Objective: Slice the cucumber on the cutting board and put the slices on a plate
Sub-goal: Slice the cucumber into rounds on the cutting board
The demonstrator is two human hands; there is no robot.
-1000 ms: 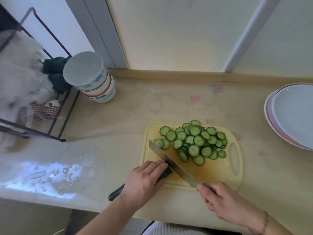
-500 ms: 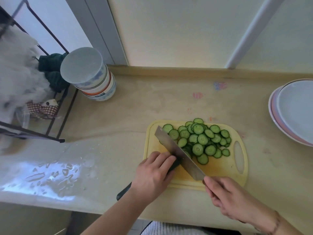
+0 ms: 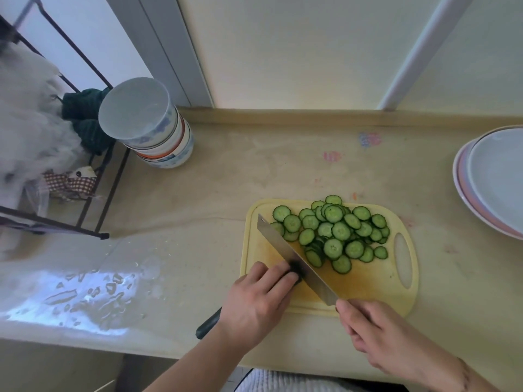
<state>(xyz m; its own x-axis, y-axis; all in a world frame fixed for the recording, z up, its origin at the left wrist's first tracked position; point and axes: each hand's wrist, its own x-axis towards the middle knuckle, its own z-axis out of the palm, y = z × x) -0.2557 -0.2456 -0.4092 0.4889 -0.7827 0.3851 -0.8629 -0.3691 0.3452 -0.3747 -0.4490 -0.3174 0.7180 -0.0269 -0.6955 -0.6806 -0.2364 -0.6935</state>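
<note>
A yellow cutting board (image 3: 376, 284) lies on the counter with a pile of several green cucumber slices (image 3: 334, 230) on its far half. My left hand (image 3: 257, 304) is shut on the dark uncut cucumber (image 3: 208, 325); one end pokes out behind the palm and the other meets the blade under my fingertips. My right hand (image 3: 376, 332) grips the handle of a knife (image 3: 285, 250). Its broad blade slants across the board's left side, against the cucumber end and the nearest slices. White and pink plates (image 3: 486, 179) are stacked at the right edge.
A stack of upturned bowls (image 3: 147, 131) stands at the back left beside a black wire rack (image 3: 93, 219) holding cloths. Spilled water (image 3: 85, 295) glistens on the counter at the front left. The counter's front edge runs just below my hands.
The knife blade has moved farther up the board toward the slice pile and now rests on the cucumber end. My left fingers have crept forward along the cucumber. The pile is unchanged.
</note>
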